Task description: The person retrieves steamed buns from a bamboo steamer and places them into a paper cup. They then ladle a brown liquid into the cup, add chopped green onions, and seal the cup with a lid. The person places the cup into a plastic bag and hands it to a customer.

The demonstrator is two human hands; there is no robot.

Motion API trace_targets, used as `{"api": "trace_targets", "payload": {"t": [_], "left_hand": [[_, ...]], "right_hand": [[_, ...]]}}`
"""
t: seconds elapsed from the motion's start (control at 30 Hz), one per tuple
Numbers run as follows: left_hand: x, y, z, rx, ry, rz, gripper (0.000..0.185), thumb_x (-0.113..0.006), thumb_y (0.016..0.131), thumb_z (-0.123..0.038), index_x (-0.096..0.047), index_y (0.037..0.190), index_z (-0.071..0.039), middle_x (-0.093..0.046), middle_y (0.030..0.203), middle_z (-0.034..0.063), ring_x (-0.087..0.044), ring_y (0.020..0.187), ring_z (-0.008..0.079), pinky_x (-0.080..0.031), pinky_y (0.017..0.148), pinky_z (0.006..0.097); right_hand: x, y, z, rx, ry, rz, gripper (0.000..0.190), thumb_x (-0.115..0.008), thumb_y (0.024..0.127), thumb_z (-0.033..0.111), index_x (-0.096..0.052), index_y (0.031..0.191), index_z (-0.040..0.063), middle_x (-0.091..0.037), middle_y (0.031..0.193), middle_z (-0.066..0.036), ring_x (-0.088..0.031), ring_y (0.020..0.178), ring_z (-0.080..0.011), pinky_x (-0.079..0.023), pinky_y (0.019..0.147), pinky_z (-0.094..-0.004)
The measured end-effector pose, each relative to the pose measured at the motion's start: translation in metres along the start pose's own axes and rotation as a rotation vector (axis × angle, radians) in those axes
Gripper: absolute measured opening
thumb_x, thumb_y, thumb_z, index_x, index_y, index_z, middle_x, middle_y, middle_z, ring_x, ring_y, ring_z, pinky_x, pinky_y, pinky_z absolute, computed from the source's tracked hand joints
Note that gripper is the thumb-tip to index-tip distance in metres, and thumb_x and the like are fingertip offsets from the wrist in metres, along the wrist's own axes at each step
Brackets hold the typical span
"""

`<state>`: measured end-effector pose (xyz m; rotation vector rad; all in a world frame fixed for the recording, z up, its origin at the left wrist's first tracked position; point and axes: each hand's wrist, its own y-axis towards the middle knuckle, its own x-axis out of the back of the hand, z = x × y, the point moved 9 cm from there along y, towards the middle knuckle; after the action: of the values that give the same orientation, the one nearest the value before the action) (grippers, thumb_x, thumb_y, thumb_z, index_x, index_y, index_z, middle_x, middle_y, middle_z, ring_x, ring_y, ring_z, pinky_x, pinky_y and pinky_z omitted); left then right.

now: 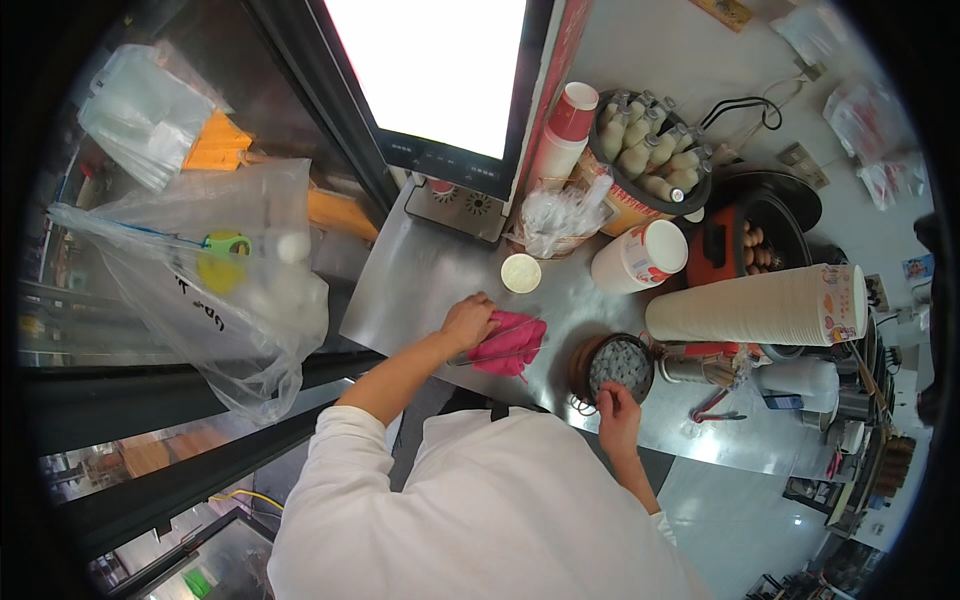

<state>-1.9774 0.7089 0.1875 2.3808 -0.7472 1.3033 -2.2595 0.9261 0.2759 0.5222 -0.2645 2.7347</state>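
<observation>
My left hand (469, 326) rests at the upper left edge of a crumpled pink cloth (511, 351), with its fingers curled onto the fabric. Thin metal rods, perhaps of wire tongs (495, 356), lie across this cloth. At the near rim of a dark round pot (574, 371) is my right hand (619, 416), its thumb and fingertips close together. Whether something small is between them cannot be made out. Whitish-grey lumps (621, 364) fill the pot. A small cup with a pale yellow top (520, 274) stands beyond the cloth.
On the steel counter (427, 262) are a drink dispenser (457, 214), a paper cup stack (757, 304), a white tub (637, 259), red-handled tongs (716, 412) and a red cooker with eggs (716, 244). Behind stands a pot of bottles (652, 146). A plastic bag (225, 285) hangs left.
</observation>
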Motion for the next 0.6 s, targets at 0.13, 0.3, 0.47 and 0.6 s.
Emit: {"api": "trace_targets", "payload": {"t": [0.13, 0.3, 0.47, 0.6], "left_hand": [[-0.02, 0.007, -0.008, -0.058, 0.165, 0.088, 0.025, -0.069, 0.092, -0.03, -0.072, 0.093, -0.006, -0.069, 0.105, 0.0158, -0.068, 0.102, 0.0354, -0.058, 0.085, 0.046], [0.035, 0.004, -0.038, 0.004, 0.231, 0.119, 0.02, -0.072, 0.089, -0.023, -0.07, 0.095, -0.004, -0.069, 0.101, 0.013, -0.069, 0.099, 0.0329, -0.059, 0.083, 0.0474], [0.24, 0.006, -0.162, -0.431, 0.068, -0.36, 0.018, -0.077, 0.084, -0.013, -0.066, 0.096, -0.006, -0.066, 0.093, 0.0086, -0.068, 0.09, 0.0313, -0.058, 0.073, 0.0428], [0.452, 0.028, -0.217, -0.283, 0.293, -0.875, 0.028, -0.081, 0.085, -0.017, -0.067, 0.105, -0.004, -0.068, 0.099, 0.0114, -0.067, 0.087, 0.0287, -0.056, 0.073, 0.0404]], "right_hand": [[0.004, -0.003, 0.002, 0.066, -0.055, 0.002, 0.017, -0.061, 0.102, 0.008, -0.07, 0.111, -0.003, -0.072, 0.094, -0.012, -0.071, 0.081, -0.0178, -0.055, 0.071, -0.0315], [0.006, 0.003, 0.0, 0.091, 0.005, -0.025, 0.012, -0.06, 0.102, 0.006, -0.068, 0.107, -0.002, -0.067, 0.081, -0.006, -0.063, 0.072, -0.0122, -0.052, 0.067, -0.0277], [0.021, 0.013, -0.001, 0.115, 0.051, -0.06, 0.013, -0.059, 0.102, 0.005, -0.068, 0.107, -0.002, -0.068, 0.08, -0.005, -0.063, 0.071, -0.0109, -0.051, 0.065, -0.0262], [0.027, 0.016, 0.0, 0.056, 0.155, -0.038, 0.014, -0.061, 0.1, 0.005, -0.071, 0.106, -0.002, -0.07, 0.081, -0.008, -0.066, 0.07, -0.0123, -0.052, 0.065, -0.0272]]}}
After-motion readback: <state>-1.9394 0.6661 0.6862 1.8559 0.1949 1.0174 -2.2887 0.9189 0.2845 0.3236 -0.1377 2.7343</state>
